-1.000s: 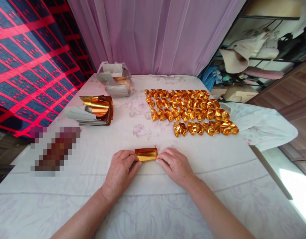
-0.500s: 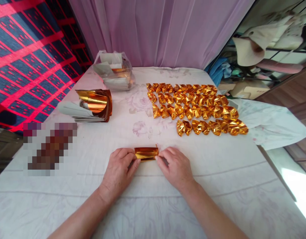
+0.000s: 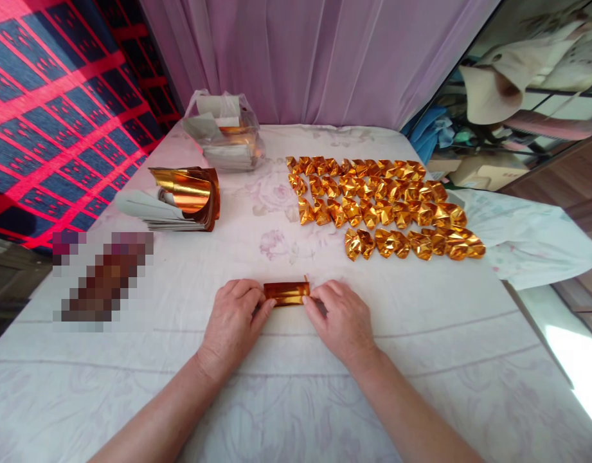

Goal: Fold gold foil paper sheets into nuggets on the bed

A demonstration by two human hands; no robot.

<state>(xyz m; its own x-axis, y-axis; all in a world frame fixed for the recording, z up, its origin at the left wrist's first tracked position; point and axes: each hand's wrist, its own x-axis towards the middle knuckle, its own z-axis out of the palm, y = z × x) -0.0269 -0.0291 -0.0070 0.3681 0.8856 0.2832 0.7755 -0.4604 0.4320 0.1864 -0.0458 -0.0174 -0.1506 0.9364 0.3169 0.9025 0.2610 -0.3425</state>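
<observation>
Your thumbs (image 3: 263,315) have edged forward onto the foil strip (image 3: 287,294) since a moment ago, and it lies on the counter (image 3: 281,405) between the fingers of your left hand (image 3: 234,321) and right hand (image 3: 342,318), pinching its opposite ends, seemingly to keep the fold even.

Gold foil strip (image 3: 287,294) — glossy, folded to a narrow rectangle, darker copper along far side, thin sliver (image 3: 306,278) sticking out at far right corner. Lies crosswise on tablecloth (image 3: 296,405) — both ends pinched.
</observation>
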